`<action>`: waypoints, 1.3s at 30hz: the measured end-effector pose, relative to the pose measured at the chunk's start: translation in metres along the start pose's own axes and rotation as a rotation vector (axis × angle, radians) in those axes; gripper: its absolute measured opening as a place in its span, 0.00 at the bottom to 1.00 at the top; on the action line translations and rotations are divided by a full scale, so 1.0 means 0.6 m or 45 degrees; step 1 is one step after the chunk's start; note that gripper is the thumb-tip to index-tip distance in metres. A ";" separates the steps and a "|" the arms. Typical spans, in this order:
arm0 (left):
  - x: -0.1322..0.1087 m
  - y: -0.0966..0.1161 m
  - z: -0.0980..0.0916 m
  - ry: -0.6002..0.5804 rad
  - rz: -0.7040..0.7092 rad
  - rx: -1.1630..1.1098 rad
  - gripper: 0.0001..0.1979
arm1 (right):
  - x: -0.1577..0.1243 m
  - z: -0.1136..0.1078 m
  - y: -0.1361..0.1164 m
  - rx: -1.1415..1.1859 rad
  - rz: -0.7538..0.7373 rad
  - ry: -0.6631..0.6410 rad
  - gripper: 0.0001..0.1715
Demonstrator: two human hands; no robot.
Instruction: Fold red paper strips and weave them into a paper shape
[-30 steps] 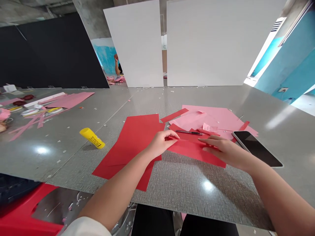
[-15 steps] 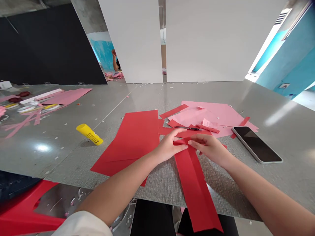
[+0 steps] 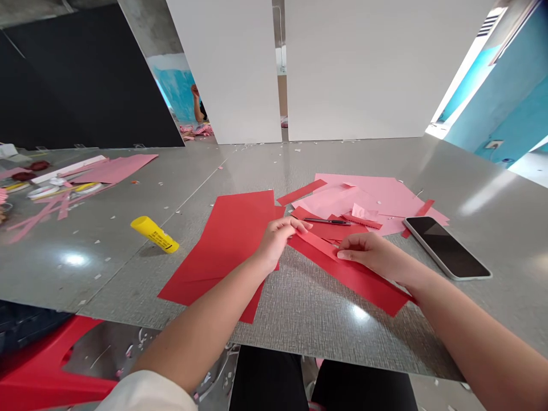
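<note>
Head view: strip (image 3: pixel 346 274) slants from far left toward near right; left hand's (image 3: pixel 280 242) grip pinches far end, right hand's (image 3: pixel 363 254) pinches upper edge nearer middle.

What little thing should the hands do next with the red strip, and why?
Maybe slide the right hand down the red strip, pressing its flap flat. The left hand is at the far end, the flap runs along the long edge, and the right hand pinches it only partway down.
</note>
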State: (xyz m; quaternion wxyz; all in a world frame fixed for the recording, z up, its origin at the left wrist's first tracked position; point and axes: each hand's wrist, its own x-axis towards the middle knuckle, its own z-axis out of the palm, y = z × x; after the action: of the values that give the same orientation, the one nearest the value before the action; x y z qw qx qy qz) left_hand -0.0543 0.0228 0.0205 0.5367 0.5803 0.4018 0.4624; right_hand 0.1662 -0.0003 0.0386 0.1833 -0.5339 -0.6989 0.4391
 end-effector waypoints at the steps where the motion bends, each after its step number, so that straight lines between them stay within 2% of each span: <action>1: 0.001 -0.001 -0.003 -0.054 -0.036 0.035 0.11 | 0.001 0.000 0.000 -0.120 -0.023 0.043 0.13; 4: 0.003 -0.007 -0.006 -0.164 -0.102 0.282 0.12 | 0.001 0.004 0.000 -0.384 -0.054 0.129 0.12; 6: 0.003 -0.015 -0.004 -0.203 -0.108 0.414 0.15 | 0.001 0.005 0.002 -0.463 -0.048 0.126 0.12; 13: 0.010 -0.035 -0.004 -0.217 -0.203 0.577 0.12 | 0.012 -0.021 0.035 -0.445 0.008 -0.118 0.10; 19: 0.009 -0.034 -0.006 -0.361 -0.206 0.677 0.10 | 0.018 -0.025 0.041 -0.502 -0.022 -0.147 0.12; 23: 0.002 -0.031 0.009 -0.423 -0.092 0.804 0.11 | 0.015 -0.007 0.028 -0.485 -0.072 -0.057 0.09; 28: -0.001 -0.033 0.028 -0.410 -0.092 0.835 0.11 | 0.016 0.022 0.016 -0.354 -0.228 0.200 0.09; 33: -0.005 -0.030 0.036 -0.405 0.003 0.793 0.11 | 0.020 0.044 0.011 -0.395 -0.269 0.267 0.07; 36: -0.005 -0.027 0.032 -0.393 -0.004 0.782 0.10 | 0.021 0.037 0.013 -0.470 -0.260 0.264 0.05; 39: -0.002 -0.023 0.016 -0.353 -0.021 0.778 0.10 | 0.021 0.011 0.021 -0.478 -0.274 0.234 0.04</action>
State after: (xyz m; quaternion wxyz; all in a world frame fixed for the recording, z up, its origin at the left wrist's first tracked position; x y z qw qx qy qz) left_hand -0.0450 0.0206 0.0069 0.3912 0.7684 0.4498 0.2329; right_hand 0.1639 0.0090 0.0221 0.1892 -0.5189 -0.8016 0.2290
